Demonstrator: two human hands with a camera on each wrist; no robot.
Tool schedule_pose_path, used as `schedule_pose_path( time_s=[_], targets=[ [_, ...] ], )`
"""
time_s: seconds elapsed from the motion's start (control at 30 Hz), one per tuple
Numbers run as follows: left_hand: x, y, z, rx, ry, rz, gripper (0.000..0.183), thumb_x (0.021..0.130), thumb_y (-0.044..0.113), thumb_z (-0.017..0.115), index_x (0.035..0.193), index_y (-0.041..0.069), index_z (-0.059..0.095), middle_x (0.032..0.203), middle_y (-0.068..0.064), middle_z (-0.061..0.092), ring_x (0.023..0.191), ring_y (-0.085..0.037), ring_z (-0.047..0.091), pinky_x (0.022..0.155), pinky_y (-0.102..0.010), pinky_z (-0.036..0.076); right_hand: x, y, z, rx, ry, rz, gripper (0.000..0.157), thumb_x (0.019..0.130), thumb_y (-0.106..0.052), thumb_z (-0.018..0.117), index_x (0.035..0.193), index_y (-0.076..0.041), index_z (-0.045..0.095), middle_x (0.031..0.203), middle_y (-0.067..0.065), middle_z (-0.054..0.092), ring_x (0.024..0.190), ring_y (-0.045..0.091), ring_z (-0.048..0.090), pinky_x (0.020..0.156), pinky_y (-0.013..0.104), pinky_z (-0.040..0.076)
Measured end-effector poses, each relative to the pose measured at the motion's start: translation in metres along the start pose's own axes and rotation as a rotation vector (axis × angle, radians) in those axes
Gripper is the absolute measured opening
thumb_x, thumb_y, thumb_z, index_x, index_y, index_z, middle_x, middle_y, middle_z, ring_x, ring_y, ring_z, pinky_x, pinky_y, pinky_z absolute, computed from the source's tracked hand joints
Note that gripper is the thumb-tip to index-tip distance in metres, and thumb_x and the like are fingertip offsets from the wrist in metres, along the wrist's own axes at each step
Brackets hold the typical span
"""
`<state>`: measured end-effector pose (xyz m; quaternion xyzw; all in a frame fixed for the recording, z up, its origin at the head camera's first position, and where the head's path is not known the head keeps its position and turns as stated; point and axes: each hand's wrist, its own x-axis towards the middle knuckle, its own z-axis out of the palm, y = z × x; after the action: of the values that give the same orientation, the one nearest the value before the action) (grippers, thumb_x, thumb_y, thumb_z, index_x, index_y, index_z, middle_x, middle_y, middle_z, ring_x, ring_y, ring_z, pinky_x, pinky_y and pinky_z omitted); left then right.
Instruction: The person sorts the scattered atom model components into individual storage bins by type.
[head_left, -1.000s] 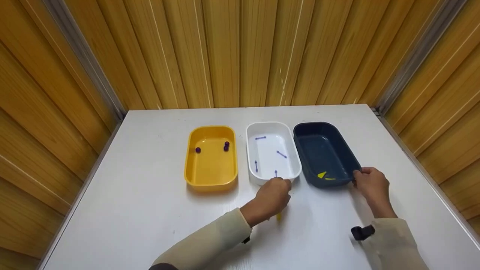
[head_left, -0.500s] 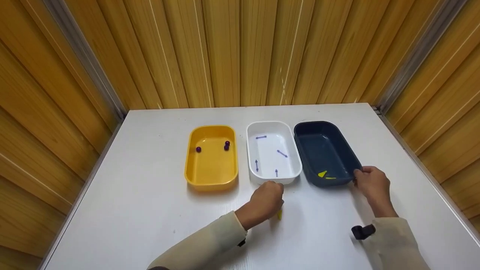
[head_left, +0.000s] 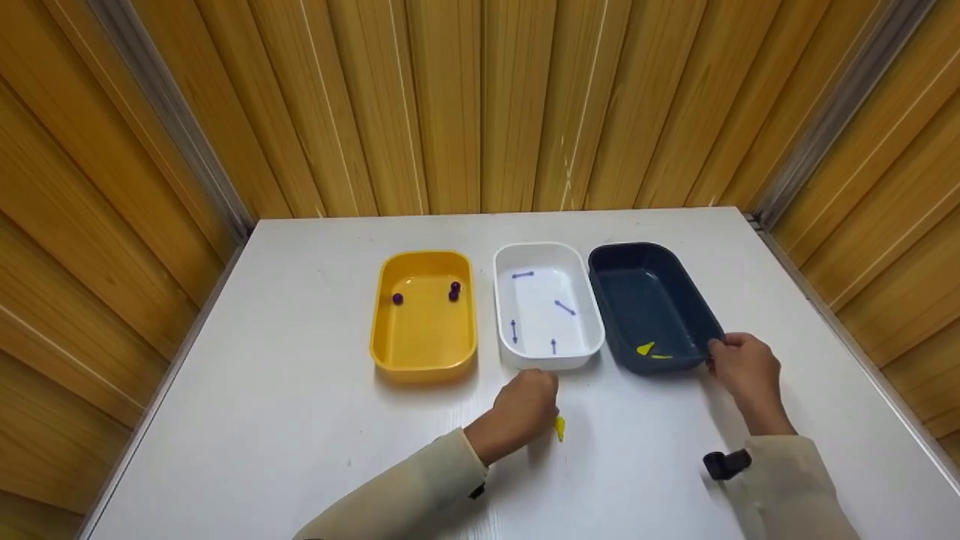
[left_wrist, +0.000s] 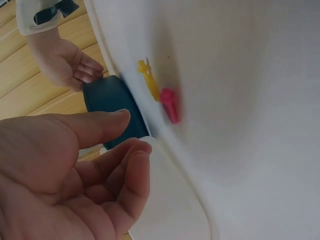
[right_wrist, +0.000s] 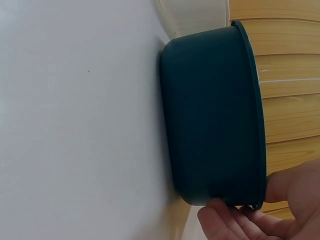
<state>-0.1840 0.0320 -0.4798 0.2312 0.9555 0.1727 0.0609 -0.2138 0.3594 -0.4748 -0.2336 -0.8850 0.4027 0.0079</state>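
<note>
My left hand [head_left: 521, 405] hovers over the table in front of the white tray, thumb apart from its loosely curled fingers, with nothing between them in the left wrist view. Beyond those fingertips lie a small yellow plastic piece [left_wrist: 149, 82] and a small pink plastic piece [left_wrist: 170, 105], touching or nearly so. The head view shows the yellow one beside the hand; the pink one is hidden there. With thumb and fingers, my right hand [head_left: 746, 375] grips the near right corner of the dark blue tray [head_left: 649, 300], which stands on the table.
Two yellow bits [head_left: 645, 349] lie in the dark tray's near end. Beside it stands a white tray [head_left: 540, 300] containing several thin purple double-ended sticks. Further left, a yellow tray [head_left: 424, 330] holds 3 dark purple balls. Wood-patterned walls [head_left: 480, 112] enclose the table's back and sides.
My left hand has drawn back from the white tray's near rim, toward the left and nearer me, uncovering more of the yellow piece. The right hand stays on the dark tray.
</note>
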Motion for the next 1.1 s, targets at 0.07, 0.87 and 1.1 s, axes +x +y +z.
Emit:
schedule_pose_path(
  time_s=[0.07, 0.87, 1.1],
  targets=[
    [-0.001, -0.001, 0.0, 0.003, -0.009, -0.012, 0.01, 0.088, 0.011, 0.076, 0.094, 0.006, 0.07, 0.08, -0.003, 0.064, 0.066, -0.012, 0.051, 0.057, -0.023, 0.049, 0.0, 0.0, 0.0, -0.004, 0.001, 0.0, 0.051, 0.104, -0.028, 0.049, 0.138, 0.01, 0.051, 0.121, 0.028, 0.069, 0.075, 0.009, 0.068, 0.062, 0.021, 0.053],
    [-0.008, -0.009, 0.007, 0.025, -0.071, -0.101, 0.025, 0.081, 0.018, 0.085, 0.094, 0.003, 0.071, 0.083, -0.007, 0.068, 0.072, -0.015, 0.059, 0.069, -0.03, 0.057, 0.0, -0.001, -0.001, -0.016, 0.014, -0.022, 0.052, 0.102, -0.027, 0.049, 0.136, 0.012, 0.051, 0.115, 0.026, 0.072, 0.074, 0.01, 0.071, 0.061, 0.02, 0.052],
    [-0.013, -0.009, 0.007, 0.001, -0.11, -0.139, 0.027, 0.078, 0.023, 0.089, 0.083, 0.006, 0.068, 0.07, -0.002, 0.06, 0.061, -0.015, 0.05, 0.056, -0.029, 0.048, -0.001, -0.001, 0.0, -0.011, 0.019, -0.021, 0.05, 0.102, -0.027, 0.05, 0.134, 0.011, 0.053, 0.107, 0.022, 0.075, 0.069, 0.007, 0.068, 0.06, 0.021, 0.052]
  ],
)
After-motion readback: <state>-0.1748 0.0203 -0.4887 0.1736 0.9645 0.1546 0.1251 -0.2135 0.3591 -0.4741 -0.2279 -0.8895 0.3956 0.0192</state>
